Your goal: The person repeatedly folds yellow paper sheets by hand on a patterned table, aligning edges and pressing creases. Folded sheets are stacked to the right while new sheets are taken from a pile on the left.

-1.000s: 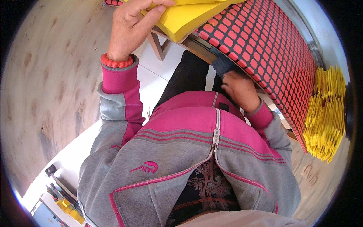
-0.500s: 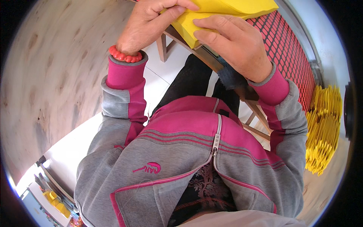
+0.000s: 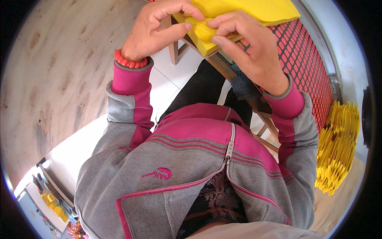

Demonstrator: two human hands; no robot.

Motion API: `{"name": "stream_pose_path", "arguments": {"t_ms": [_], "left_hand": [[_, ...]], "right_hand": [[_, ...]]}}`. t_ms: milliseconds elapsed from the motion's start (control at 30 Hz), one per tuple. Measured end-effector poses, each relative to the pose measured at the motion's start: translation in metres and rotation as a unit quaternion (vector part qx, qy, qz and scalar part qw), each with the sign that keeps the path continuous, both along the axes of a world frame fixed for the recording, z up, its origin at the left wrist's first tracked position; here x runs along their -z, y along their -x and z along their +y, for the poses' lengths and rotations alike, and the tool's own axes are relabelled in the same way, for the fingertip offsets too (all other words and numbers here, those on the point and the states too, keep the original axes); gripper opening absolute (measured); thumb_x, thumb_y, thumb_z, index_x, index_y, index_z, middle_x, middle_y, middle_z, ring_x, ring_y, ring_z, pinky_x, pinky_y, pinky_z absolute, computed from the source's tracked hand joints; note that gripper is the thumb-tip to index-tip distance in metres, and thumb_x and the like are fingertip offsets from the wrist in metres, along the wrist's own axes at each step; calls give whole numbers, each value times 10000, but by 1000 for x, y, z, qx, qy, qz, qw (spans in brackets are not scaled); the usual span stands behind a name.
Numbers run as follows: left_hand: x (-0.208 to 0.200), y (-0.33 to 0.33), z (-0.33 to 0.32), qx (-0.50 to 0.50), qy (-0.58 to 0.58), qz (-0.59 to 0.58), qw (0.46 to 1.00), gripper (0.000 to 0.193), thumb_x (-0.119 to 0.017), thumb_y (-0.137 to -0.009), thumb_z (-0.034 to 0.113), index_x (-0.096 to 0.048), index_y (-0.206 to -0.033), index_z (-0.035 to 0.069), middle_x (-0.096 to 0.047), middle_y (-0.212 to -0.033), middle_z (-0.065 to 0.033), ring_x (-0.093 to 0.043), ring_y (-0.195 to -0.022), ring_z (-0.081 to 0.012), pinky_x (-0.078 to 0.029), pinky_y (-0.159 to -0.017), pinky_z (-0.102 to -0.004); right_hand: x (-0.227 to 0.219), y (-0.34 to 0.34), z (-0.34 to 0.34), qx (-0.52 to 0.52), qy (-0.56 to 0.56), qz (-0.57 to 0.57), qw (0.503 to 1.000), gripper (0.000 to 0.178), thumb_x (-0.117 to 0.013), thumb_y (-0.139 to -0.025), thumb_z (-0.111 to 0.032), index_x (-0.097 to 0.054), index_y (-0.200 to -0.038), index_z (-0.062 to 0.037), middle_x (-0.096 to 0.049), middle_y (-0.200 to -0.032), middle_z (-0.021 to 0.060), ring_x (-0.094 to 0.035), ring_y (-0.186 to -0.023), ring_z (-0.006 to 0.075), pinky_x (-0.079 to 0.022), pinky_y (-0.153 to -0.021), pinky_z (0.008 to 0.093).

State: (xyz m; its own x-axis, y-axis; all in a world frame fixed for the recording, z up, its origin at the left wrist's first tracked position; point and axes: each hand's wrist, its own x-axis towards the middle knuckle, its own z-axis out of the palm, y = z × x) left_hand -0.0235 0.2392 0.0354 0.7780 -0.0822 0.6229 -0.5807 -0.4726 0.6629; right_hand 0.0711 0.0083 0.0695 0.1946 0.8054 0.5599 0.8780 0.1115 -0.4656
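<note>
Folded yellow fabric (image 3: pixel 246 11), smooth and fairly stiff, lies at the top of the view, with a small bunched part at its near end. My left hand (image 3: pixel 153 34), above a red beaded bracelet (image 3: pixel 129 59), has its thumb and forefinger curled onto the left side of that bunched part. From the right, my right hand (image 3: pixel 254 49) pinches at the same part with thumb and fingers. The fingertips of both hands are close together. Part of the fabric runs beyond the top edge of the picture.
Under the fabric is a wooden-edged table (image 3: pixel 221 65) with a red and black patterned surface (image 3: pixel 306 55). A tall stack of yellow folded pieces (image 3: pixel 336 151) stands at right. A pale wood-grain surface (image 3: pixel 67 75) fills the left. Dark cloth (image 3: pixel 242 85) hangs at the table edge.
The fabric's near end has bunched up between my hands. My right fingers have bent and drawn in, and my left thumb has come down away from the forefinger.
</note>
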Motion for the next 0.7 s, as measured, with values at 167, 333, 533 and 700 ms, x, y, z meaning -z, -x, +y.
{"name": "stream_pose_path", "arguments": {"t_ms": [167, 333, 533, 700], "left_hand": [[-2, 2, 0, 8, -5, 32, 999, 182, -715, -853, 14, -717, -1034, 32, -698, -913, -76, -662, -828, -185, -489, -737, -305], [-5, 6, -2, -6, -22, 46, 999, 227, -732, -837, 19, -710, -1063, 36, -696, -939, -83, -663, -862, -198, -490, -768, -307], [-5, 6, -6, -17, -22, 26, 999, 190, -741, -849, 23, -703, -1035, 34, -691, -926, -81, -655, -876, -189, -491, -794, -310], [-3, 4, -13, -36, -32, -8, 999, 75, -741, -892, 16, -683, -936, 36, -665, -839, -55, -627, -794, -158, -481, -751, -306]], "right_hand": [[-2, 3, -1, 18, 19, 21, 999, 79, -695, -921, -38, -637, -966, -9, -717, -1100, 108, -690, -930, 204, -533, -823, 297], [2, 3, 0, 30, 5, 18, 999, 75, -698, -935, -54, -654, -983, -17, -723, -1105, 95, -696, -946, 183, -535, -831, 290], [8, 7, 1, 47, -22, 71, 996, 79, -691, -951, -60, -661, -1007, -14, -730, -1111, 93, -703, -956, 166, -550, -833, 275], [10, 9, -2, 56, -23, 108, 992, 118, -707, -941, -60, -652, -1030, -7, -719, -1175, 108, -701, -995, 170, -556, -841, 275]]}}
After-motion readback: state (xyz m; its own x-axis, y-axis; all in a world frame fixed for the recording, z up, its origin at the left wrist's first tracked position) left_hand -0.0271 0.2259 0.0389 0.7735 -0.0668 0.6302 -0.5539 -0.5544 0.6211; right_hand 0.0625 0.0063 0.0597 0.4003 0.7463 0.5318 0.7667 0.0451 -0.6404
